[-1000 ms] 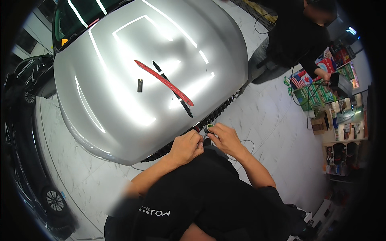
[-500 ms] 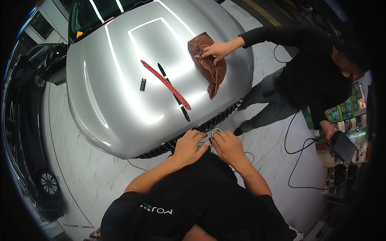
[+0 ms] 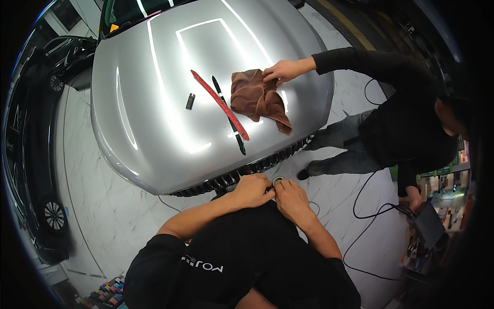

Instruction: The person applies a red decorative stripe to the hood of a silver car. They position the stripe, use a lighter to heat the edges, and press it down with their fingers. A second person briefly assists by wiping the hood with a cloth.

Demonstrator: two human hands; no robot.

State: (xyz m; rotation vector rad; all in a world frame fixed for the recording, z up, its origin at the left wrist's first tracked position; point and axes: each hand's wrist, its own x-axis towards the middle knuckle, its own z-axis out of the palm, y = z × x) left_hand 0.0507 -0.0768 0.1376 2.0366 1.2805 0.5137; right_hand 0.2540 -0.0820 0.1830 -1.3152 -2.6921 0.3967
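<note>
Both hands meet just below the front grille [image 3: 242,175] of the silver car: left hand [image 3: 252,190] curled, fingertips pinching one side of a small dark ring-shaped roll [image 3: 278,180], right hand [image 3: 290,198] curled too, thumb and forefinger at the other side, presumably so both can work the ring close to the body. Ring held between the two hands, flat face and hole turned up to the camera, no long axis to speak of. Farther up on the hood [image 3: 154,103], red strip [image 3: 220,104] and black strip [image 3: 229,116] lying diagonally side by side, brown cloth [image 3: 257,98] under another person's hand [image 3: 280,69].
</note>
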